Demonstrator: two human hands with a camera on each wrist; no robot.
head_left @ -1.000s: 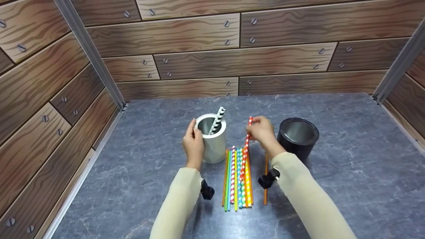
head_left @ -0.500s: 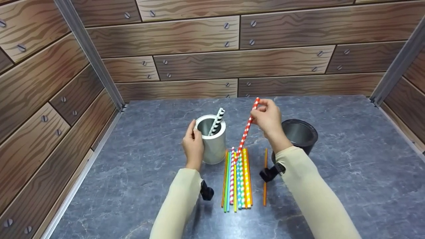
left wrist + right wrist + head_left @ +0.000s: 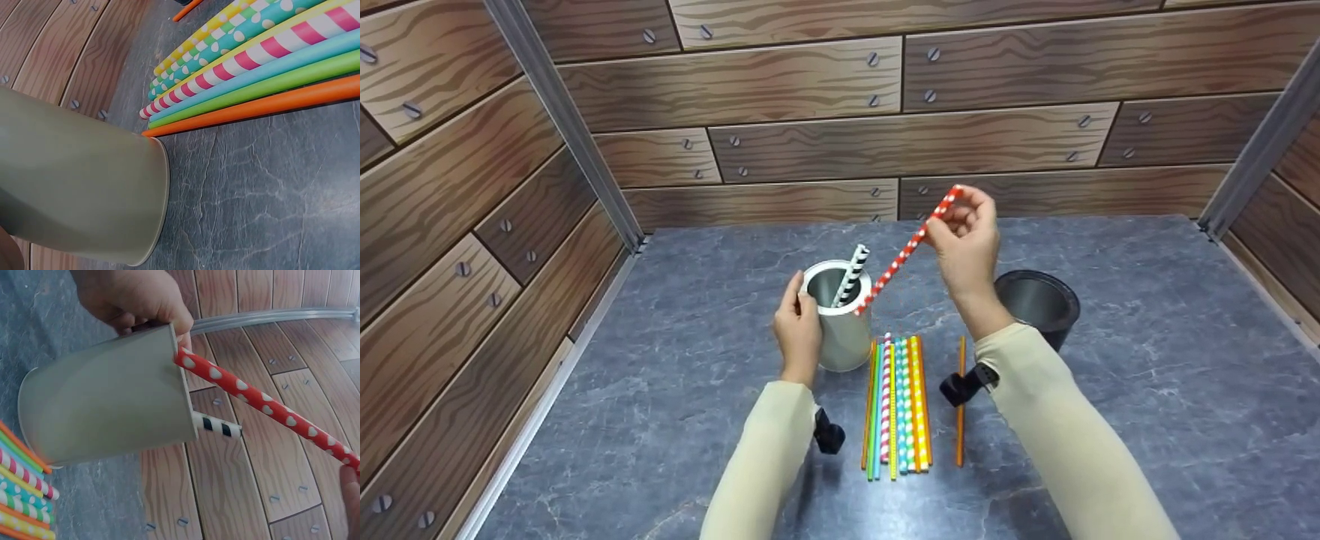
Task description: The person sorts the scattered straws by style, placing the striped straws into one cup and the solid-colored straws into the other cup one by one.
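My left hand (image 3: 799,326) grips the side of a whitish cylindrical container (image 3: 844,337), its thumb near the rim. A black-and-white striped straw (image 3: 851,276) leans inside that container, its top sticking out. Between thumb and fingers, my right hand (image 3: 969,244) pinches the upper end of a red straw with white hearts (image 3: 264,404). The red straw slants down to the left, its lower end right at the container's rim. In the left wrist view the container's smooth wall (image 3: 79,180) fills the left side; in the right wrist view the striped straw (image 3: 219,424) shows beyond the rim.
A row of several coloured straws (image 3: 896,405) lies on the grey marbled table (image 3: 660,450), just right of the container's base. One orange straw (image 3: 961,435) lies apart to the right. Behind my right forearm stands a black container (image 3: 1039,300). Wood-patterned walls (image 3: 810,142) enclose the table.
My right hand has lifted the red straw up off the row, and its lower end has swung left to the whitish container's rim. My left hand has stayed on the container.
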